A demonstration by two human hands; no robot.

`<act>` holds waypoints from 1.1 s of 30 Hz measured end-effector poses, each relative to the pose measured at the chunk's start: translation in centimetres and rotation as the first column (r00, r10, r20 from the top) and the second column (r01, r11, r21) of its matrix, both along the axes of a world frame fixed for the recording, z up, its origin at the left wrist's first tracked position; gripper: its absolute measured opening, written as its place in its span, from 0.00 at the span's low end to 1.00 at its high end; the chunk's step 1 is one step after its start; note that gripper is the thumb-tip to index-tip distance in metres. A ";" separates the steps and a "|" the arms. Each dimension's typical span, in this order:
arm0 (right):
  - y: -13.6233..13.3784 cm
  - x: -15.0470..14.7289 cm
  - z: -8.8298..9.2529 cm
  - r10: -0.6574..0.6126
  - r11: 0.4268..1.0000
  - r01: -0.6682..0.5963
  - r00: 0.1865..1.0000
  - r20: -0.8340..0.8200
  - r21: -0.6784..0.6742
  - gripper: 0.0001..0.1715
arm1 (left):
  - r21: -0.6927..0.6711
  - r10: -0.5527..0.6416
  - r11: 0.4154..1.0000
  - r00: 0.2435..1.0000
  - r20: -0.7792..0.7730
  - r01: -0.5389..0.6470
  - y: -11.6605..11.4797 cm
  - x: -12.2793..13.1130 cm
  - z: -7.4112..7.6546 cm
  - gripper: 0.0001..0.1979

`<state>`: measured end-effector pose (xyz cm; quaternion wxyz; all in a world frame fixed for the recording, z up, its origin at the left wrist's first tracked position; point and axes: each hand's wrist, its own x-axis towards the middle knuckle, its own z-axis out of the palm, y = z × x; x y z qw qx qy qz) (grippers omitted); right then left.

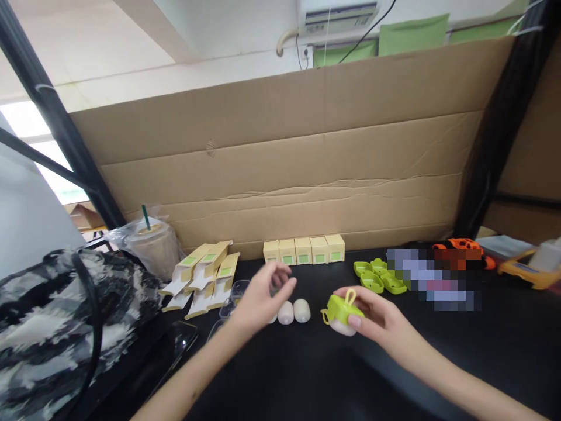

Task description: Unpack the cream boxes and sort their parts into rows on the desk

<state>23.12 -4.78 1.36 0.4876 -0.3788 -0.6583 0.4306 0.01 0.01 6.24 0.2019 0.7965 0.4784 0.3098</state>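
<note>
My right hand [377, 318] grips a white oval piece wearing a lime-green cover with a loop [339, 310], held just above the black table [504, 351]. My left hand [263, 295] hovers with its fingers curled but apart, holding nothing, right over two white oval pieces [293, 311] lying on the table. Beside my left wrist sit clear plastic trays [236, 290]. Several loose green covers [377, 275] lie to the right of my right hand's fingers.
A row of small yellow boxes [304, 249] stands against the cardboard wall [307, 164]. Flat unfolded boxes [204, 275] lie at left, next to a bagged iced drink [151, 245] and a patterned bag [52, 327]. A phone [177, 339] lies near my left forearm. Orange items [464, 245] sit far right.
</note>
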 end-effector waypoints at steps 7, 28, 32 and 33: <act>-0.3 -1.0 -1.6 0.144 0.990 -0.144 0.989 -0.020 -0.013 0.22 | -0.679 0.118 0.551 0.760 0.639 0.486 -5.1 4.2 -6.4 0.32; -2.7 -2.8 -1.9 -0.055 0.897 -0.112 0.931 0.361 0.427 0.33 | -0.447 -0.024 0.662 0.613 0.790 0.602 -5.9 3.6 -8.5 0.32; -2.6 -2.8 -2.2 -0.068 0.896 -0.086 0.943 0.325 0.436 0.31 | -0.426 0.013 0.712 0.596 0.803 0.558 -6.3 3.7 -7.8 0.30; -2.6 -2.8 -2.3 -0.063 0.893 -0.084 0.950 0.307 0.442 0.31 | -0.420 0.000 0.711 0.598 0.802 0.564 -6.5 3.7 -7.6 0.30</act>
